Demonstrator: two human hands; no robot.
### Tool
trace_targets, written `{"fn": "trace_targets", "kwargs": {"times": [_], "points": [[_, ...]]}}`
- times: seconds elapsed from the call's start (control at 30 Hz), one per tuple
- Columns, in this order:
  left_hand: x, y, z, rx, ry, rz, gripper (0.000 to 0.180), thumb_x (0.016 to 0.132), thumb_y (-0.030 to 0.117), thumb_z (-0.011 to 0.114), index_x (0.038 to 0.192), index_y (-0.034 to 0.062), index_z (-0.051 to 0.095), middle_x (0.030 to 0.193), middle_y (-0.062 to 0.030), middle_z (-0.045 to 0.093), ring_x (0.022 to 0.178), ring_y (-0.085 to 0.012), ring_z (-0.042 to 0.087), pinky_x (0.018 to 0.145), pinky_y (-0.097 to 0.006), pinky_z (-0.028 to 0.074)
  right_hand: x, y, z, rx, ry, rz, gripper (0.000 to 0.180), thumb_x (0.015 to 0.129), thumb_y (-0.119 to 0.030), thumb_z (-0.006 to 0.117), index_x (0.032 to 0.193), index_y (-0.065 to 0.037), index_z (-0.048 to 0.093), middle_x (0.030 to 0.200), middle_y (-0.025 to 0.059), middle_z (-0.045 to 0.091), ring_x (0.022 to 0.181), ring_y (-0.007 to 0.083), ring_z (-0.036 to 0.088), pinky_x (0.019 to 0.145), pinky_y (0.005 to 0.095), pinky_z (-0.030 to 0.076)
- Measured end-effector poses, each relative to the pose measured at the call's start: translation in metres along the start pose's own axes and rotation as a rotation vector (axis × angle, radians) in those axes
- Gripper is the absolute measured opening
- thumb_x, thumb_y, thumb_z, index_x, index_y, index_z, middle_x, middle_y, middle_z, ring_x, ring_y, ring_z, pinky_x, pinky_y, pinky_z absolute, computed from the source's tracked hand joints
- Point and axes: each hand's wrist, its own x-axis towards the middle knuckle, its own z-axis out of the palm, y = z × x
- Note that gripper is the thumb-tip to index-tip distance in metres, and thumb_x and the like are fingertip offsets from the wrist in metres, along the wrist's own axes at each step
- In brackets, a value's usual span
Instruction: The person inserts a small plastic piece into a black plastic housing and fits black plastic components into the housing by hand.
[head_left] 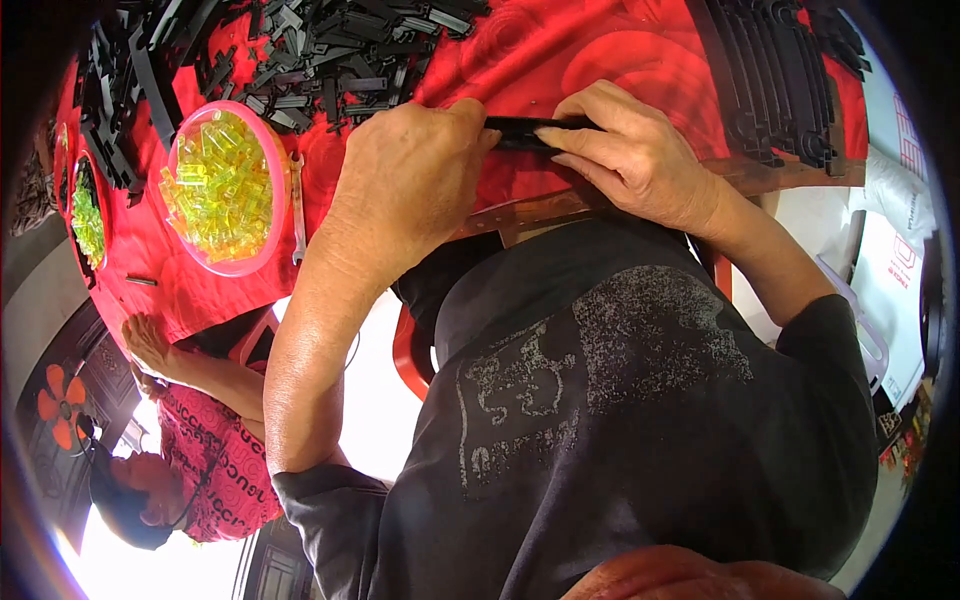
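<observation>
Both of my hands hold one long black plastic strip (520, 131) just above the red cloth of the table (600, 50). My left hand (410, 170) grips its left end with curled fingers. My right hand (630, 150) pinches its right part, fingers laid along it. The middle of the strip shows between the hands; its ends are hidden under them. My dark grey shirt fills the lower part of the view.
A pink bowl of clear yellow pieces (225, 185) stands left of my left hand, with a small metal wrench (297, 205) beside it. Loose black parts (310, 50) are heaped behind; stacked black parts (770, 80) lie far right. Another person's hand (150, 345) rests at the table's left edge.
</observation>
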Motion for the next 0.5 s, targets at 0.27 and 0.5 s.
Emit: {"fn": "trace_targets", "kwargs": {"times": [0.27,0.5], "points": [[0.0019,-0.0038,-0.0001,-0.019,-0.044,-0.008,0.021,0.094,0.018,0.063,0.081,0.0031,0.057,0.065,-0.0203,0.057,0.065,-0.0420,0.060,0.057,-0.052,0.044,0.0013,0.0007,-0.0003,-0.012,-0.007,-0.008,0.022,0.081,-0.010,0.076,0.102,-0.002,0.073,0.095,0.0073,0.061,0.088,0.0218,0.063,0.076,0.0330,0.056],[0.0040,-0.0052,0.0003,-0.005,-0.038,0.025,0.022,0.094,0.019,0.063,0.079,0.0035,0.056,0.064,-0.0203,0.057,0.065,-0.0423,0.060,0.057,-0.052,0.044,0.0027,0.0014,-0.0005,0.007,-0.014,-0.001,0.022,0.082,-0.010,0.076,0.102,-0.002,0.073,0.095,0.0067,0.061,0.089,0.0215,0.062,0.077,0.0328,0.055]]}}
